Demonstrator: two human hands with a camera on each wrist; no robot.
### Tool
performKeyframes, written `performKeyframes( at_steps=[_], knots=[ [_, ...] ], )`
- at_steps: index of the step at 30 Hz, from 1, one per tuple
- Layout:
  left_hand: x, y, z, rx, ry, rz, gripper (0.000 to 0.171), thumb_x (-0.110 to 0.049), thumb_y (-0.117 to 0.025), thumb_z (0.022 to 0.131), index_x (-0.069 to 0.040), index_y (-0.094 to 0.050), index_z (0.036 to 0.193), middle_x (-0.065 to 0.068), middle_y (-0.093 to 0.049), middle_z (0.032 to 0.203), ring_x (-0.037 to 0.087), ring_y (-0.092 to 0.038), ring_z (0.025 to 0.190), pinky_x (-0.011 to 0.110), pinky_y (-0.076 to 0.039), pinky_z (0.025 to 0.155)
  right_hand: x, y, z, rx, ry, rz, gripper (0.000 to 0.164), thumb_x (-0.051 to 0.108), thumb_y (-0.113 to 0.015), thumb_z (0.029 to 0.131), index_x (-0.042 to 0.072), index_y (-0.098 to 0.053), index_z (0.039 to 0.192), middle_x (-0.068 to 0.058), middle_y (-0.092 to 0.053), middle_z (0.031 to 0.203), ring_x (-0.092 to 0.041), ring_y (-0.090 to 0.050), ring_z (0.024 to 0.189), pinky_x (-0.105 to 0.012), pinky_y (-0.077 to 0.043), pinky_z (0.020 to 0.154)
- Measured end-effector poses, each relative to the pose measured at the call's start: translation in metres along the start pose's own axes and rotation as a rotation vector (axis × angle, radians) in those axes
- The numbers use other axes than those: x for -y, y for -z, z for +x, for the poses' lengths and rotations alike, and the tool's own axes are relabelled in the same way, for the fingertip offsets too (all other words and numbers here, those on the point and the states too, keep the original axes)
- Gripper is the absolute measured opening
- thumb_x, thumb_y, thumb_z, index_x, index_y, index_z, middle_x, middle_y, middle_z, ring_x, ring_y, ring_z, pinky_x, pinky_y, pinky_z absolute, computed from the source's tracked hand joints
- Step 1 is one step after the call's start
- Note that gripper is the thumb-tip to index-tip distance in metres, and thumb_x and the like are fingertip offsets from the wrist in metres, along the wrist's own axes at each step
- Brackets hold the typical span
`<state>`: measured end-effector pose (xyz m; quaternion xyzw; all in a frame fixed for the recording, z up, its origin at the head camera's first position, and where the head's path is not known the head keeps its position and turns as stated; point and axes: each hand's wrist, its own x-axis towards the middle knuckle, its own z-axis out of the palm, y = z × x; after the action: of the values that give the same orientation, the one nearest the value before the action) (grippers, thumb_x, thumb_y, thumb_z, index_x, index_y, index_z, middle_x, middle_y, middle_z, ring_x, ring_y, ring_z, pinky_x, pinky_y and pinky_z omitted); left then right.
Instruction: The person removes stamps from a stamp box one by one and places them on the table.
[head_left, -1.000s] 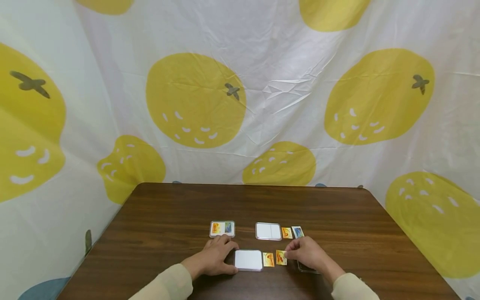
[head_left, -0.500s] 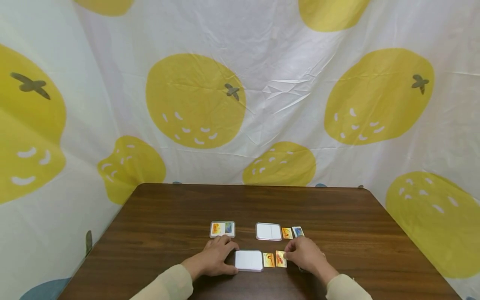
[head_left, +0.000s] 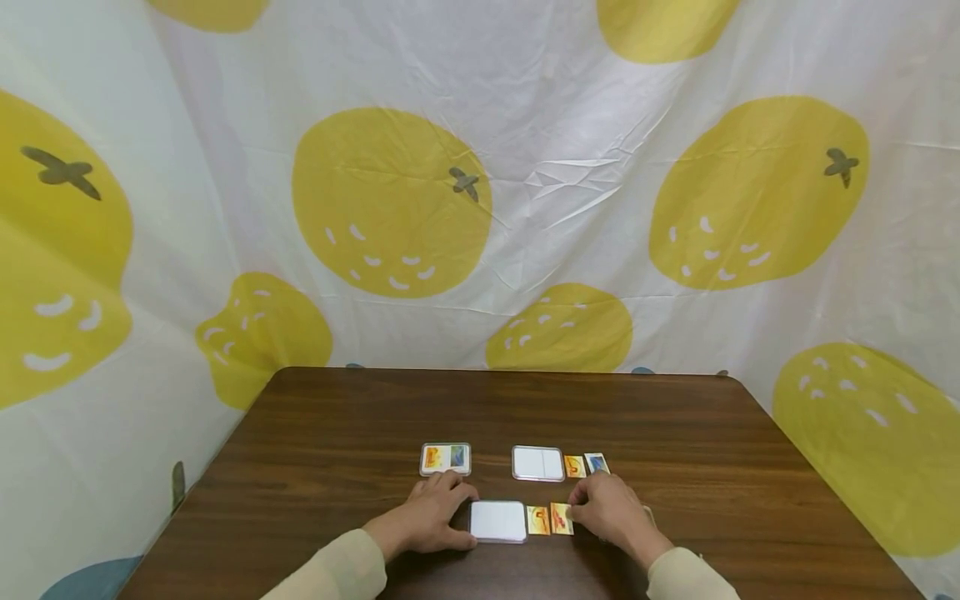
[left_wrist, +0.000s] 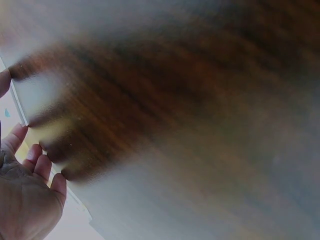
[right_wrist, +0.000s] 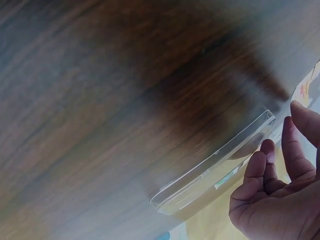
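Observation:
In the head view my left hand (head_left: 433, 517) rests on the table at the left end of a white card in a clear case (head_left: 498, 522). Its thumb and index finger lie near the case's left corners, fingers fairly straight. To the right of the case lie two small orange picture cards, a nearer one (head_left: 537, 520) and a farther one (head_left: 561, 518). My right hand (head_left: 611, 510) pinches the right edge of the farther card between thumb and index finger. A clear plastic cover (right_wrist: 215, 167) lies under and behind that hand, mostly hidden in the head view.
Farther back on the brown table (head_left: 360, 408) lie a filled card case (head_left: 446, 459) at left and a blank white one (head_left: 537, 463). Beside the latter are an orange card (head_left: 574, 467) and a blue one (head_left: 596, 463). A lemon-print cloth (head_left: 555, 217) hangs behind.
My right hand has shifted slightly, and the orange card at its fingertips has come down level with the one beside it. The left hand has stayed in place.

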<state>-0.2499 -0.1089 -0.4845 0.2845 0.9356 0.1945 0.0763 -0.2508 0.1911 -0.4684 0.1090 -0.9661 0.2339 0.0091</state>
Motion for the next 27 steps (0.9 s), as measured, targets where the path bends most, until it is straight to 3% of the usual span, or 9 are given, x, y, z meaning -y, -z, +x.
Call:
performKeyframes(
  at_steps=[20, 27],
  knots=[
    [-0.0010, 0.0018, -0.0005, 0.000, 0.000, 0.007, 0.050, -0.043, -0.079, 0.081, -0.020, -0.059, 0.121, 0.007, -0.046, 0.130, 0.027, -0.043, 0.119, 0.050, -0.033, 0.100, -0.0012, -0.0014, 0.0030, -0.009, 0.013, 0.014, 0.011, 0.019, -0.081, 0.075, 0.021, -0.071, 0.078, 0.007, -0.065, 0.084, -0.013, -0.055, 0.076, -0.041, -0.048, 0.072],
    [-0.0019, 0.0018, -0.0007, 0.000, 0.002, 0.009, 0.050, -0.043, -0.079, 0.081, -0.020, -0.059, 0.121, 0.008, -0.046, 0.130, 0.027, -0.043, 0.120, 0.050, -0.034, 0.100, 0.0000, -0.0036, 0.0021, -0.021, 0.042, 0.024, 0.011, 0.018, -0.081, 0.075, 0.021, -0.071, 0.078, 0.005, -0.065, 0.089, -0.018, -0.061, 0.090, -0.044, -0.048, 0.081]
  ],
)
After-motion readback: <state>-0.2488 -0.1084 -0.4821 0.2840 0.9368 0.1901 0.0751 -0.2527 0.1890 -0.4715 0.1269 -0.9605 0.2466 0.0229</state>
